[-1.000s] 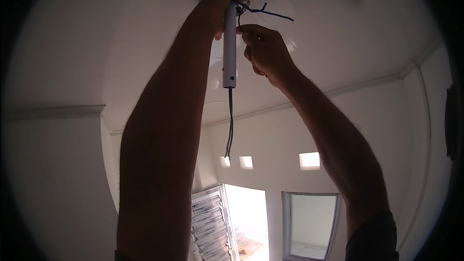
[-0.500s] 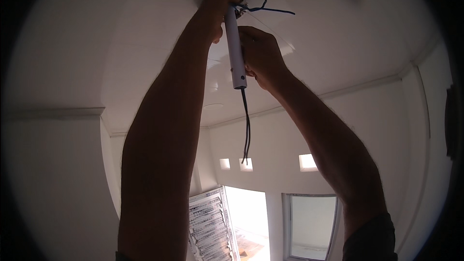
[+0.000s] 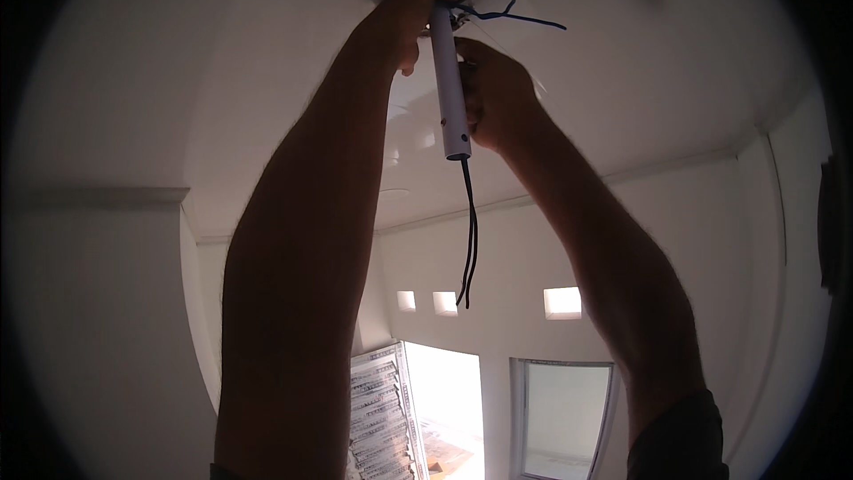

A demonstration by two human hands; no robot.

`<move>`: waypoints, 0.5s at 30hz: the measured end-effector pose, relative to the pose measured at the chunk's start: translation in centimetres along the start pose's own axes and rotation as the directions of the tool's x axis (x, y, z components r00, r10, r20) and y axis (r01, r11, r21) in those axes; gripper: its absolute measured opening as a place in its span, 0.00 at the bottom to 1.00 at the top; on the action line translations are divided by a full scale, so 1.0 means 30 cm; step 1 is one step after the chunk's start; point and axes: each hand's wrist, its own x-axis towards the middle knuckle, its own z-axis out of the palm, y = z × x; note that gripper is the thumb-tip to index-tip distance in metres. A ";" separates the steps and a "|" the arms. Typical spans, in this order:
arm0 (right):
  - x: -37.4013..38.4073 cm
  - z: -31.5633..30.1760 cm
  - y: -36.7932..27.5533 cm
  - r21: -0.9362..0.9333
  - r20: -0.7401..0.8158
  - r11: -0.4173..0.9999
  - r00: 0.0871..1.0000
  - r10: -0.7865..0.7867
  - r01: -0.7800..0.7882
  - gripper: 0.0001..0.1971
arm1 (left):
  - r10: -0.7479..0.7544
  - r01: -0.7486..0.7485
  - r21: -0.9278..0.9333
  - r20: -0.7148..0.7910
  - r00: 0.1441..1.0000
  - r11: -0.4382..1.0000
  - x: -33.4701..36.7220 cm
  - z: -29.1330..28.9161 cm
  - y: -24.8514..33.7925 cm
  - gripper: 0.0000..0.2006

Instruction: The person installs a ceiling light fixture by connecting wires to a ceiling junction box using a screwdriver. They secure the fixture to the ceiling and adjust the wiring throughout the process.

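Note:
A white tube (image 3: 450,89), likely a fan downrod, hangs slightly tilted below the ceiling. Two black wires (image 3: 469,222) dangle from its lower end, which has small holes in the side. At its top, my left hand (image 3: 413,22) is closed around the upper end, close against the ceiling. Stiff blue wires (image 3: 524,18) stick out to the right there, beside a small metal fitting (image 3: 459,21) partly hidden by the hand. My right hand (image 3: 505,93) is right beside the tube, fingers curled toward it; whatever they hold is hidden.
A glossy white ceiling (image 3: 267,44) spreads overhead. Beyond stand a pale wall (image 3: 498,258) with small square openings, a bright doorway (image 3: 444,391), a wrapped, striped door leaf (image 3: 382,409) and a framed window (image 3: 566,418). A wall block (image 3: 89,284) juts out at left.
The tube, its wires and my hands sit slightly farther right in view. My right hand's fingers have shifted a little along the tube, and the black wires have swung slightly.

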 end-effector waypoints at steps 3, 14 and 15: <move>0.000 -0.050 -0.003 -0.085 0.068 0.996 0.997 -0.025 0.031 0.17 | -0.028 0.028 0.010 0.079 0.996 1.000 0.016 -0.013 -0.005 0.23; -0.031 -0.015 0.061 -0.487 0.032 0.848 0.975 -0.221 0.208 0.15 | -0.047 0.046 0.010 0.084 0.995 0.999 0.063 -0.016 -0.029 0.31; -0.022 0.005 0.064 -0.465 0.019 0.863 0.977 -0.212 0.196 0.15 | -0.051 0.051 -0.003 0.081 0.995 0.999 0.067 -0.017 -0.031 0.31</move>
